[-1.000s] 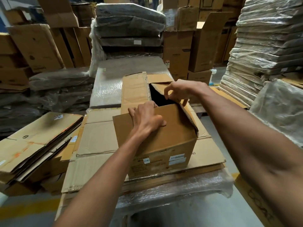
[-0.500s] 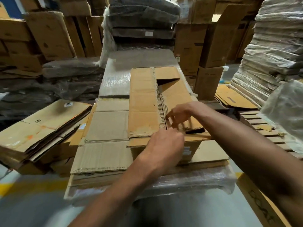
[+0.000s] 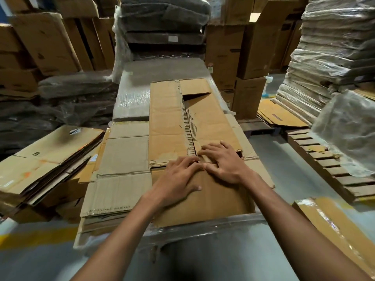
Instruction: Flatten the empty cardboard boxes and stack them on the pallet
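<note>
A brown cardboard box [image 3: 170,122] lies flattened on top of a stack of flattened cardboard [image 3: 121,159], which rests on a plastic-wrapped load [image 3: 194,228] in front of me. Its torn flaps stretch away from me, with a ragged seam down the middle. My left hand [image 3: 178,183] lies palm-down on the near part of the box, fingers spread flat. My right hand [image 3: 223,161] presses flat beside it, fingertips at the seam. Both hands touch each other at the fingers.
Another pile of flattened cartons [image 3: 46,159] sits at the left. A bare wooden pallet [image 3: 328,163] lies at the right, with wrapped stacks [image 3: 332,57] behind it. Upright boxes [image 3: 251,53] and wrapped grey bundles [image 3: 162,25] stand at the back. Taped cardboard [image 3: 332,228] lies near right.
The box stood upright with both hands at its open top; it has since been collapsed flat onto the stack, and both hands now press down on it with flat fingers.
</note>
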Demonstrator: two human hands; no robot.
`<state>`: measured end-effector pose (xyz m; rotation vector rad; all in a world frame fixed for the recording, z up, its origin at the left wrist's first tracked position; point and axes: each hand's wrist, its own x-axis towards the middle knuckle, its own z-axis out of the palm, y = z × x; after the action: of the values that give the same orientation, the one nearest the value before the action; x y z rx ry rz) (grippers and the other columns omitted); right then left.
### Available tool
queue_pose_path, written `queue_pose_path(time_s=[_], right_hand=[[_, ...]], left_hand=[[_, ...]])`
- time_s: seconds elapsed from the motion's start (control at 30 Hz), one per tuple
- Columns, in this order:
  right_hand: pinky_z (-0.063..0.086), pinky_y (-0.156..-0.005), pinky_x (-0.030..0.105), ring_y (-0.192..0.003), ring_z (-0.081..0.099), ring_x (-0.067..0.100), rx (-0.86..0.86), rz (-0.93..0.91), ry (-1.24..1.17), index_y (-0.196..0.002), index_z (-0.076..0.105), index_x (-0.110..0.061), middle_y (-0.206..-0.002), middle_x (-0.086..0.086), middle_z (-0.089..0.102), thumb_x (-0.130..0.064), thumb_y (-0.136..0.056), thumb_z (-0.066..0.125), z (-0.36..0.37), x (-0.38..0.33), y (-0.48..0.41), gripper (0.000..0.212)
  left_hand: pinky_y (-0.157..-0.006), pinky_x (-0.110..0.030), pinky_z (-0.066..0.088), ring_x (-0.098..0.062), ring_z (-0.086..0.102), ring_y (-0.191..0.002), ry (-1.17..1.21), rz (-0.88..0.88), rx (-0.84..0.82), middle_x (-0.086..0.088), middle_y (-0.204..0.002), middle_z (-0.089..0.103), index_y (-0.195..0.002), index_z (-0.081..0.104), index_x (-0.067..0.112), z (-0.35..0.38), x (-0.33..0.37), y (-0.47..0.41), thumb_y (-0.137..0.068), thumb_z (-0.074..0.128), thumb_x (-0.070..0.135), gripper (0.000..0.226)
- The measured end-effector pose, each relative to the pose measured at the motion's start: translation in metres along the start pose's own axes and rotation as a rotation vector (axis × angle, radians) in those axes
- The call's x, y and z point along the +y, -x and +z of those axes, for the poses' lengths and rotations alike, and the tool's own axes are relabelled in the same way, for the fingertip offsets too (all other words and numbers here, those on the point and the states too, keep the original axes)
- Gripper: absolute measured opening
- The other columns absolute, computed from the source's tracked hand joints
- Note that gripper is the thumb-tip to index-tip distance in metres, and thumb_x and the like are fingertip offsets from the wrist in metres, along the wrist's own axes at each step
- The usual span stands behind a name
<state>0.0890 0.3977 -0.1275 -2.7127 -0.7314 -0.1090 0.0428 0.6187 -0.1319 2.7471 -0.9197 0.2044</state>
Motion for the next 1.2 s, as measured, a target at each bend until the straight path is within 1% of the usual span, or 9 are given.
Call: queue_pose_path(time_s=[0.13, 0.27, 0.4, 0.57, 0.7, 0.8, 0.93, 1.07, 1.2], right_hand=[[0.014, -0.125, 0.046, -0.148, 0.032, 0.019, 0.062, -0.070, 0.206, -0.150, 0.048, -0.029, -0.158, -0.001, 0.044, -0.065, -0.095, 0.040, 0.018, 0.002, 0.009, 0.066], [0.028, -0.121, 0.049, -0.143, 0.043, 0.022, 0.157, -0.077, 0.317, -0.144, 0.054, -0.027, -0.152, 0.000, 0.052, -0.067, -0.096, 0.039, 0.035, 0.003, 0.010, 0.064], [0.038, -0.116, 0.050, -0.136, 0.053, 0.023, 0.241, -0.076, 0.347, -0.138, 0.061, -0.029, -0.144, 0.000, 0.060, -0.065, -0.096, 0.043, 0.042, 0.008, 0.006, 0.058], [0.040, -0.114, 0.049, -0.133, 0.055, 0.022, 0.270, -0.087, 0.366, -0.134, 0.063, -0.031, -0.141, -0.003, 0.062, -0.064, -0.094, 0.049, 0.047, 0.010, 0.005, 0.054], [0.042, -0.113, 0.050, -0.132, 0.056, 0.022, 0.277, -0.094, 0.339, -0.132, 0.065, -0.032, -0.139, -0.002, 0.064, -0.068, -0.095, 0.043, 0.045, 0.011, 0.006, 0.056], [0.043, -0.112, 0.051, -0.131, 0.058, 0.023, 0.286, -0.107, 0.329, -0.129, 0.067, -0.031, -0.138, -0.002, 0.065, -0.067, -0.095, 0.041, 0.045, 0.011, 0.007, 0.055], [0.042, -0.113, 0.050, -0.132, 0.057, 0.022, 0.283, -0.084, 0.312, -0.125, 0.070, -0.034, -0.137, -0.004, 0.065, -0.073, -0.093, 0.039, 0.044, 0.010, 0.006, 0.059], [0.042, -0.113, 0.050, -0.132, 0.057, 0.022, 0.298, -0.077, 0.293, -0.121, 0.073, -0.034, -0.136, -0.005, 0.066, -0.076, -0.093, 0.032, 0.045, 0.009, 0.005, 0.065], [0.043, -0.111, 0.048, -0.129, 0.060, 0.022, 0.321, -0.078, 0.285, -0.118, 0.074, -0.033, -0.133, -0.006, 0.068, -0.077, -0.093, 0.032, 0.047, 0.007, 0.003, 0.066]], left_hand=[[-0.109, -0.044, 0.021, -0.019, 0.022, -0.142, -0.189, -0.069, 0.058, 0.005, -0.155, 0.036, -0.143, 0.040, 0.030, 0.010, -0.006, -0.017, -0.079, 0.071, 0.063, 0.078], [-0.116, -0.050, 0.021, -0.022, 0.021, -0.150, -0.256, -0.103, 0.021, 0.001, -0.161, 0.030, -0.149, 0.036, 0.028, 0.012, -0.019, -0.034, -0.076, 0.071, 0.069, 0.090], [-0.123, -0.055, 0.012, -0.024, 0.009, -0.155, -0.309, -0.084, -0.053, 0.001, -0.166, 0.019, -0.151, 0.034, 0.031, 0.014, -0.027, -0.044, -0.083, 0.065, 0.068, 0.084], [-0.123, -0.054, 0.009, -0.026, 0.009, -0.155, -0.322, -0.081, -0.044, 0.001, -0.166, 0.018, -0.150, 0.034, 0.029, 0.020, -0.028, -0.041, -0.086, 0.064, 0.066, 0.080], [-0.123, -0.054, 0.010, -0.026, 0.010, -0.154, -0.310, -0.066, -0.024, -0.001, -0.166, 0.018, -0.148, 0.035, 0.028, 0.010, -0.023, -0.038, -0.085, 0.058, 0.074, 0.081], [-0.122, -0.055, 0.016, -0.026, 0.022, -0.150, -0.247, -0.031, 0.109, -0.004, -0.161, 0.030, -0.139, 0.045, 0.024, -0.018, -0.018, -0.035, -0.086, 0.041, 0.084, 0.080], [-0.112, -0.048, 0.035, -0.027, 0.052, -0.128, -0.323, 0.031, 0.499, -0.008, -0.126, 0.065, -0.111, 0.066, 0.012, -0.071, -0.017, -0.026, -0.100, 0.051, 0.051, 0.043], [-0.108, -0.048, 0.032, -0.031, 0.055, -0.121, -0.461, -0.249, 0.597, -0.009, -0.110, 0.071, -0.102, 0.073, 0.011, -0.107, -0.027, -0.001, -0.098, 0.056, 0.036, 0.030], [-0.119, -0.055, 0.011, -0.032, 0.036, -0.144, -0.557, -0.602, 0.280, -0.010, -0.124, 0.068, -0.116, 0.069, 0.011, -0.110, -0.038, 0.017, -0.099, 0.046, 0.052, 0.050]])
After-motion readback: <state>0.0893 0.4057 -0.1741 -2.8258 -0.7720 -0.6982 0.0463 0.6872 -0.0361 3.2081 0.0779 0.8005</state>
